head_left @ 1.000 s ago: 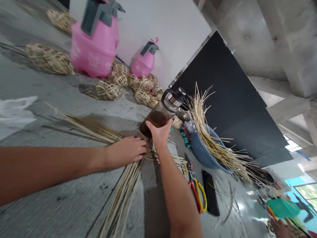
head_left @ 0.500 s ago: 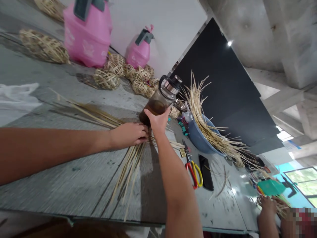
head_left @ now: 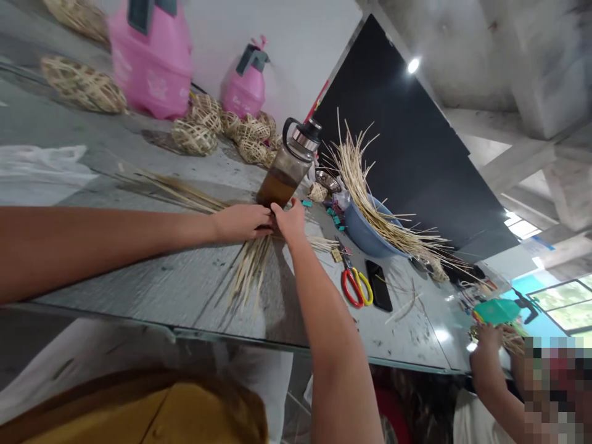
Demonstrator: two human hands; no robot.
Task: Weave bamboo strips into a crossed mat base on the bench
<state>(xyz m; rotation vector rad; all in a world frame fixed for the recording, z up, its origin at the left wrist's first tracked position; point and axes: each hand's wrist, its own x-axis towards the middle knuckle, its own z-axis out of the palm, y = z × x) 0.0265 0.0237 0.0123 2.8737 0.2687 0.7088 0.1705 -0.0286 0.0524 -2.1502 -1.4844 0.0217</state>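
My left hand (head_left: 243, 222) lies low over the crossing of a fan of thin bamboo strips (head_left: 250, 262), its fingers curled down onto them. The strips spread toward me, to the left and to the right. Just behind the crossing stands a clear water bottle (head_left: 282, 169) with brown liquid and a black-and-silver cap. Close to the bottle's base is my right hand (head_left: 291, 222), thumb and forefinger apart and no longer around the bottle. Its other fingers are mostly hidden, as is the point where the strips meet.
Scissors (head_left: 356, 287) with red and yellow handles lie beside a black phone (head_left: 379, 285). A blue basin (head_left: 370, 231) holds long strips (head_left: 356, 169). Woven balls (head_left: 194, 135) and pink spray bottles (head_left: 245, 89) line the back. Another person's hands (head_left: 490, 342) work at far right.
My right hand has let go of the bottle's side and come down to its base. The bottle stays by the strips. The view has tilted down, showing more below the table edge.
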